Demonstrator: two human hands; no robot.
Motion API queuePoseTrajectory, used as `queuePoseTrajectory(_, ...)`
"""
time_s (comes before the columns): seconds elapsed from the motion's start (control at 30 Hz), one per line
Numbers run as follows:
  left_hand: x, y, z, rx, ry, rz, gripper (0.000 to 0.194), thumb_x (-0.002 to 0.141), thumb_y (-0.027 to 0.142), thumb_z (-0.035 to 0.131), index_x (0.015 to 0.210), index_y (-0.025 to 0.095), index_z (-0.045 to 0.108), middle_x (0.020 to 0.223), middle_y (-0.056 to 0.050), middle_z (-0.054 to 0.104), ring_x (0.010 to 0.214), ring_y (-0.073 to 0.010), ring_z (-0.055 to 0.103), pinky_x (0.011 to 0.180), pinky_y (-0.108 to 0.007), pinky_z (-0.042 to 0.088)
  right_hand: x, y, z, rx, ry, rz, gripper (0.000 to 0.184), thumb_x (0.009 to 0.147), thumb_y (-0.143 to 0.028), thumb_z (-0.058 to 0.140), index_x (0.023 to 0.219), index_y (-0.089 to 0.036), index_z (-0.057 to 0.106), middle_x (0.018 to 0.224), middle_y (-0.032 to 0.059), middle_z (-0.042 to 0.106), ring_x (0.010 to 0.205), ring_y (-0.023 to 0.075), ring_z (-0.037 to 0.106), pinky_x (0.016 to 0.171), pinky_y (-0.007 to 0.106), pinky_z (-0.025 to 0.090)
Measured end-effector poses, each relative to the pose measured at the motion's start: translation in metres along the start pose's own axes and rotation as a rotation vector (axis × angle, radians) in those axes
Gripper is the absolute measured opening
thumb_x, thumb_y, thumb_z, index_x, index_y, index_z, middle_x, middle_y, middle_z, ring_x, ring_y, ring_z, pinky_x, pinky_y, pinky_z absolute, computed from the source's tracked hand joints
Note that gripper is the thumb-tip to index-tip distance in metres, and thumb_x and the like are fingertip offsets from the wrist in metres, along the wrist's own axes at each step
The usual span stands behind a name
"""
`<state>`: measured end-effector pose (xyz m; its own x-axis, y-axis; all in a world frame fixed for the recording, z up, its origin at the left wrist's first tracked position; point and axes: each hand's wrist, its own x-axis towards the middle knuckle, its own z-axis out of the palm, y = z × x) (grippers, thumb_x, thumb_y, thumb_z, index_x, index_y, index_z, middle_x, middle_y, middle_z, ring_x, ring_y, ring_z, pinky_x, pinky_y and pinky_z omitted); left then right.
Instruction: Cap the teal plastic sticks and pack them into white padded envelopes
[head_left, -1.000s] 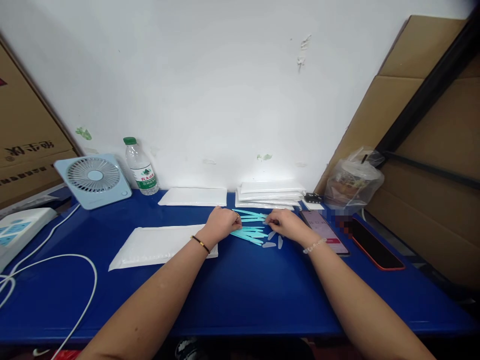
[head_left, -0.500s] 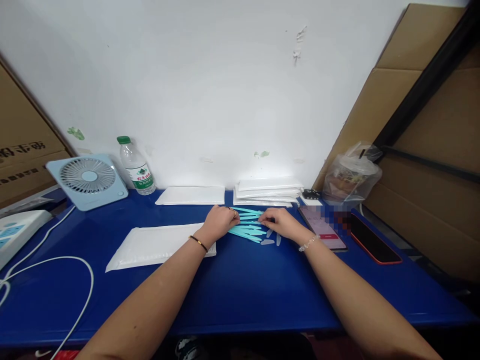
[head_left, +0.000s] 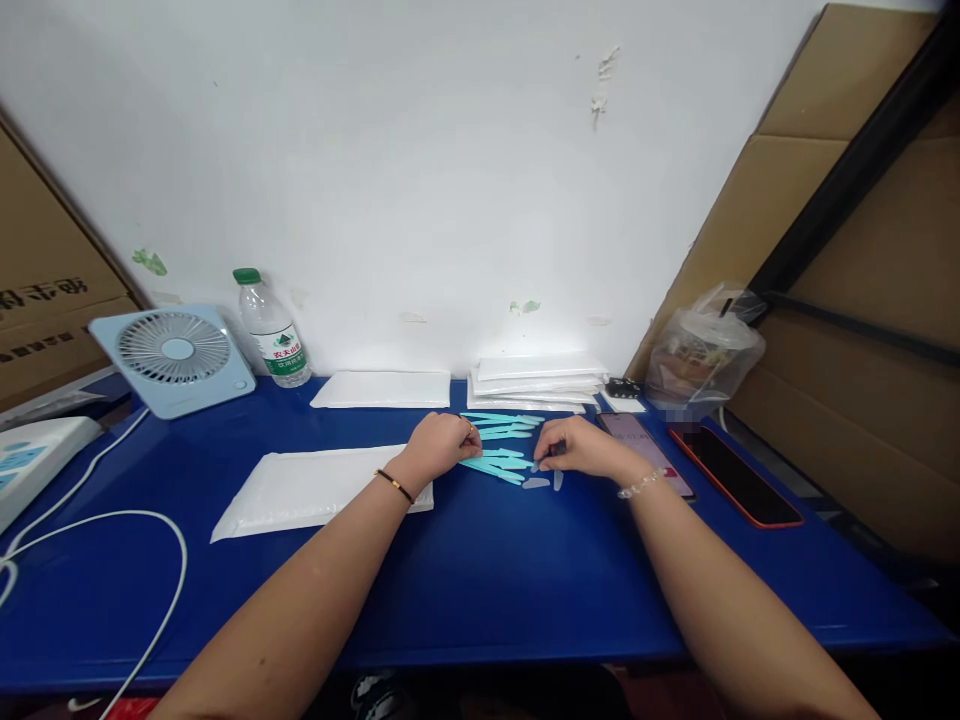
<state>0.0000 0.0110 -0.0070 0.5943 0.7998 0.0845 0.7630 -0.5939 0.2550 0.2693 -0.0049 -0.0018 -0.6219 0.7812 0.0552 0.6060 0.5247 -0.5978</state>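
Several thin light-blue plastic pieces [head_left: 501,440] lie in a loose pile on the blue table [head_left: 480,580]. My left hand [head_left: 441,446] rests curled at the pile's left edge, fingers closed over the ends of some pieces. Just right of the pile, my right hand [head_left: 577,447] has its fingertips pinched together near a few small clear caps [head_left: 541,480] on the table. What the pinch holds is too small to make out.
A white padded envelope [head_left: 311,490] lies left of my left hand; another [head_left: 382,390] and a stack of envelopes [head_left: 536,381] lie by the wall. Two phones [head_left: 731,475] and a bagged drink cup [head_left: 701,355] sit right. A fan [head_left: 174,355], water bottle [head_left: 271,330] and white cable [head_left: 112,560] are left.
My right hand has drawn a little to the right, away from the blue pile, toward the clear caps. My left hand stays at the pile's left edge.
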Motion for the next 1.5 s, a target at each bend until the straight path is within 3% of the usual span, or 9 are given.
queuePoseTrajectory(0.27, 0.000, 0.003, 0.000, -0.094, -0.043, -0.090, 0.017, 0.075, 0.038, 0.060, 0.077, 0.024, 0.069, 0.078, 0.001, 0.070, 0.070, -0.0146, 0.061, 0.054, -0.022, 0.036, 0.005, 0.002, 0.004, -0.123, 0.047, 0.007, 0.018, 0.084, -0.029, 0.057, 0.083, -0.019, 0.071, 0.085, 0.0047, 0.067, 0.074, 0.0159, 0.062, 0.066, 0.025, 0.046)
queuePoseTrajectory(0.43, 0.001, 0.008, 0.002, -0.142, -0.106, -0.216, 0.012, 0.074, 0.026, 0.056, 0.074, 0.022, 0.068, 0.081, -0.001, 0.070, 0.072, -0.0155, 0.062, 0.052, -0.021, 0.037, 0.004, 0.006, 0.005, -0.172, 0.089, 0.007, 0.017, 0.084, -0.026, 0.054, 0.086, -0.019, 0.069, 0.085, 0.0060, 0.067, 0.074, 0.0164, 0.060, 0.067, 0.026, 0.045)
queuePoseTrajectory(0.7, -0.002, 0.015, -0.001, -0.173, -0.115, -0.241, 0.020, 0.073, 0.041, 0.061, 0.075, 0.022, 0.066, 0.077, -0.001, 0.069, 0.068, -0.0152, 0.062, 0.048, -0.021, 0.036, 0.006, 0.008, 0.009, -0.101, 0.135, 0.039, 0.014, 0.083, -0.028, 0.055, 0.084, -0.018, 0.066, 0.078, 0.0034, 0.065, 0.067, 0.0141, 0.056, 0.062, 0.024, 0.043)
queuePoseTrajectory(0.8, -0.001, 0.015, 0.000, -0.158, -0.146, -0.250, 0.015, 0.072, 0.036, 0.062, 0.072, 0.021, 0.067, 0.076, -0.001, 0.069, 0.067, -0.0147, 0.062, 0.047, -0.021, 0.035, 0.006, 0.008, 0.010, -0.083, 0.129, 0.051, 0.016, 0.083, -0.030, 0.056, 0.082, -0.018, 0.066, 0.076, 0.0031, 0.064, 0.064, 0.0135, 0.055, 0.060, 0.024, 0.043)
queuePoseTrajectory(1.03, 0.003, 0.005, 0.009, -0.047, 0.033, -0.205, 0.014, 0.078, 0.033, 0.058, 0.073, 0.022, 0.065, 0.078, 0.000, 0.069, 0.070, -0.0157, 0.061, 0.055, -0.024, 0.036, 0.007, 0.014, 0.012, -0.033, 0.124, 0.074, 0.018, 0.083, -0.031, 0.055, 0.085, -0.017, 0.066, 0.074, 0.0027, 0.064, 0.062, 0.0132, 0.054, 0.058, 0.023, 0.042)
queuePoseTrajectory(1.4, 0.007, 0.010, 0.011, 0.040, 0.064, -0.104, 0.015, 0.081, 0.032, 0.057, 0.076, 0.021, 0.065, 0.081, -0.002, 0.068, 0.079, -0.0174, 0.061, 0.068, -0.026, 0.039, 0.020, 0.000, 0.027, -0.057, 0.181, 0.022, 0.014, 0.082, -0.024, 0.055, 0.085, -0.019, 0.068, 0.080, 0.0023, 0.065, 0.065, 0.0134, 0.056, 0.059, 0.024, 0.043)
queuePoseTrajectory(1.5, 0.007, 0.010, 0.012, 0.031, 0.118, -0.127, 0.013, 0.081, 0.032, 0.057, 0.083, 0.022, 0.066, 0.087, -0.002, 0.068, 0.082, -0.0178, 0.061, 0.069, -0.026, 0.040, 0.020, 0.001, 0.022, -0.090, 0.238, 0.034, 0.014, 0.081, -0.024, 0.056, 0.086, -0.019, 0.068, 0.082, 0.0028, 0.066, 0.069, 0.0143, 0.058, 0.063, 0.025, 0.044)
